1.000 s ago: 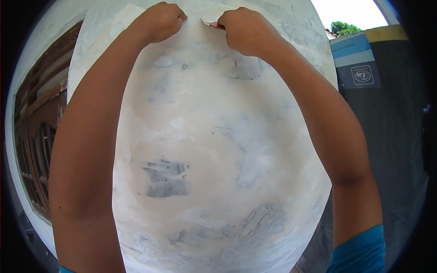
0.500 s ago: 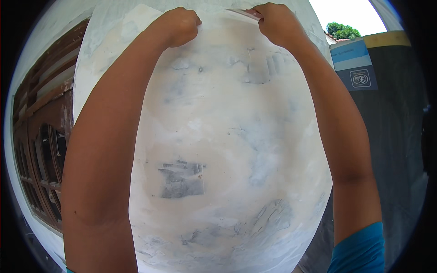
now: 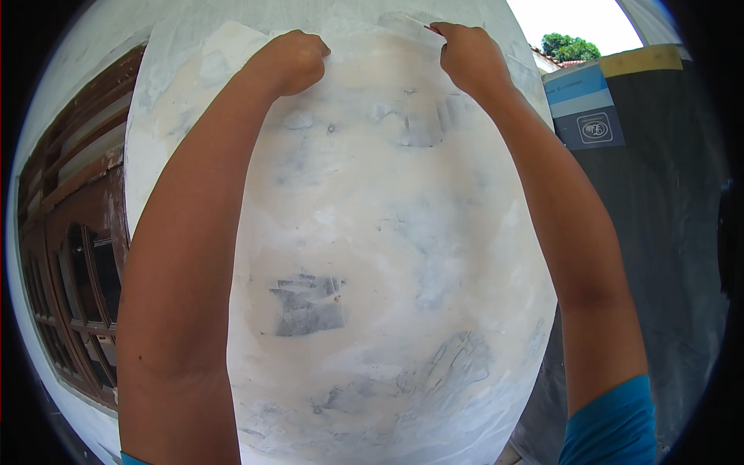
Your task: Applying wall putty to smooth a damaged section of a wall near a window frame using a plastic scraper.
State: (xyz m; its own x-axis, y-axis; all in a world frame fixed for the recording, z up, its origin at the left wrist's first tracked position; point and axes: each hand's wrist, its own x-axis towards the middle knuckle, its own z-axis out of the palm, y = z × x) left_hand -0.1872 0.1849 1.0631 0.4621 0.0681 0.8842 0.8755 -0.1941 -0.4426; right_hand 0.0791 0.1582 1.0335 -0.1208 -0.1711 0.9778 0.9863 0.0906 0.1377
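Note:
In front of me stands a wall (image 3: 372, 232) with patchy cream and white filler and grey patches showing through. My right hand (image 3: 474, 60) is raised to its upper part, closed on a thin flat scraper (image 3: 434, 30). Only a narrow reddish edge of the scraper shows clearly; the rest blends into the pale wall. Left of it, at about the same height, my left hand (image 3: 293, 65) is a closed fist close to the wall. Whatever its fingers hold, if anything, is hidden behind the knuckles.
A brown wooden door with glass panes (image 3: 81, 263) stands at the left. On the right hangs a dark sheet (image 3: 659, 217) with a blue label (image 3: 585, 108) at its upper corner. A green tree (image 3: 570, 46) shows beyond, against bright sky.
Both hands sit a little lower in the picture. The scraper has turned so that less of it stands out. My view has shifted slightly, moving the wall marks left.

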